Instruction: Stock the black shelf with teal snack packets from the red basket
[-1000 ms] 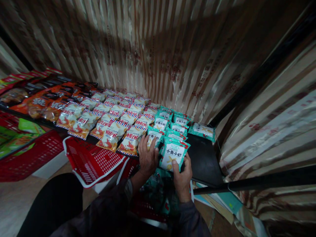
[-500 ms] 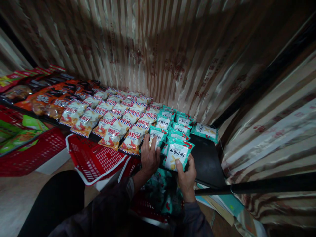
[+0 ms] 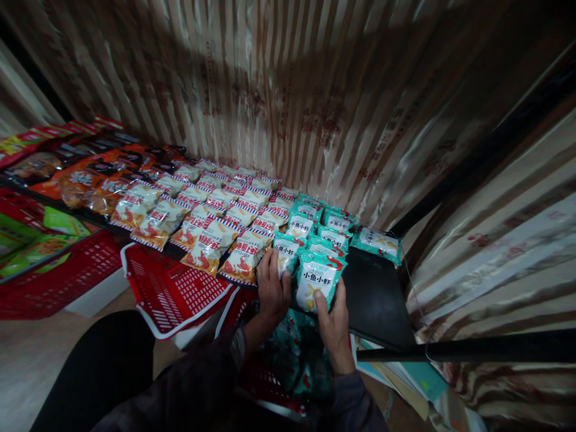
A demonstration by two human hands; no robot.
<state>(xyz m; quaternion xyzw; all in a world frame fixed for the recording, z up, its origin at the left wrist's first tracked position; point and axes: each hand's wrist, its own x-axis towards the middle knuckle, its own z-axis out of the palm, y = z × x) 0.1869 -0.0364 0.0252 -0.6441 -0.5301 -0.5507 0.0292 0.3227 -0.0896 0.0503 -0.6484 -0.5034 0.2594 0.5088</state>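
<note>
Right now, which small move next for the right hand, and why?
Probably settle the front teal 小鱼小虾 bag against the teal bags behind it: the right hand grips it at their column's front end, while the left hand touches the neighbouring column's front bag.

Pleated, striped sheeting (image 3: 252, 78) with reddish print hangs behind and to the right, alongside black bars (image 3: 490, 346). Dim light falls on a black shelf (image 3: 378, 300) and brownish-grey floor (image 3: 27, 372).

red baskets (image 3: 180, 294): three | teal bags (image 3: 317, 285): nine-plus | white-orange bags (image 3: 209, 245): over twelve
</note>
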